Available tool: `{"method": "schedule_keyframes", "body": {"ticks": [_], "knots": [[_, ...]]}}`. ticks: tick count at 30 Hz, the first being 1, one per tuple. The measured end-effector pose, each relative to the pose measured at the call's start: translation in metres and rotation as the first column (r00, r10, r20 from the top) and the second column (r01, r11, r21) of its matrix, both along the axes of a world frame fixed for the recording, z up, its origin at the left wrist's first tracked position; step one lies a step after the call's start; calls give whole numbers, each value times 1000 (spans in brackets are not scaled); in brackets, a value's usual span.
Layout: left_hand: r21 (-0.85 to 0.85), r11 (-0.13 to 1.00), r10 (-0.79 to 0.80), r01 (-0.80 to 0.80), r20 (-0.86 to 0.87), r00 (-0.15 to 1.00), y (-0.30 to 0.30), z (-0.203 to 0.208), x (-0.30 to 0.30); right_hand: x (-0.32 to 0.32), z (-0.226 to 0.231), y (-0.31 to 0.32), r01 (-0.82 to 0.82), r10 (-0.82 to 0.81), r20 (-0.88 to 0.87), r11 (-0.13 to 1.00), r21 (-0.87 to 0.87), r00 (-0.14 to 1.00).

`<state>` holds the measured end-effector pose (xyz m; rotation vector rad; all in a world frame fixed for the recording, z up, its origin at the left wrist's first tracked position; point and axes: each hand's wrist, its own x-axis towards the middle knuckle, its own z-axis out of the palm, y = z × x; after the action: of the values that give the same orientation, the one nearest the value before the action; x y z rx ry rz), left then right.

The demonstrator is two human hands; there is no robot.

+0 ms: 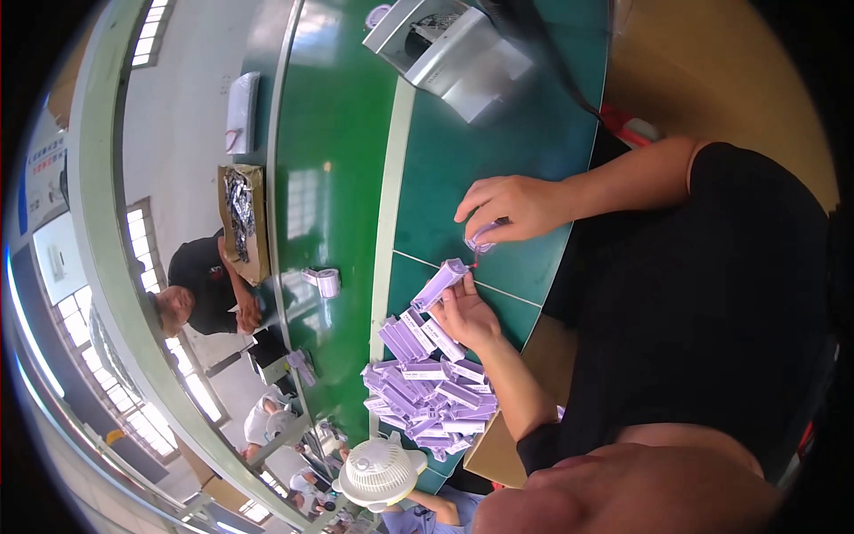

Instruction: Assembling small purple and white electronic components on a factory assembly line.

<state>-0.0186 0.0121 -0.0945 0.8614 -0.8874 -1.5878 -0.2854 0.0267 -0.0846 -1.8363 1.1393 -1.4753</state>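
My left hand (467, 316), palm up, closes around one end of a lilac, bar-shaped plastic housing (439, 285). Above it in the picture, my right hand (520, 209) has its fingers curled on a lilac ring-shaped part (485, 235), mostly hidden by the fingers. A short red wire (474, 264) shows between the ring-shaped part and the housing's end. Close below my left hand, several similar lilac pieces (405, 341) lie side by side. Beyond them spreads a loose heap of lilac pieces (427, 396), some with white labels.
My hands are over a dark green worktop (498, 160). A metal box (445, 53) stands at its top end. Alongside runs a green conveyor belt (338, 196) carrying a lilac part (326, 283). A person (200, 285) sits across it, near a cardboard box (258, 222). A white slotted dome (378, 472) is at the bottom.
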Motion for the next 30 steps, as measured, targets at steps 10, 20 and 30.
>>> {"method": "schedule_keyframes", "body": {"ticks": [10, 20, 30], "knots": [[25, 999, -42, 43, -35, 999, 2, 4, -7, 2, -4, -3, -6, 6, 16, 1000, -23, 1000], [-18, 997, -78, 77, -62, 995, 7, 9, -13, 6, -3, -3, 12, -11, 25, 999, -44, 1000], [-348, 935, 62, 76, 371, 927, 16, 22, -40, 1, -6, 1, -2, 3, 51, 1000, -8, 999]]}}
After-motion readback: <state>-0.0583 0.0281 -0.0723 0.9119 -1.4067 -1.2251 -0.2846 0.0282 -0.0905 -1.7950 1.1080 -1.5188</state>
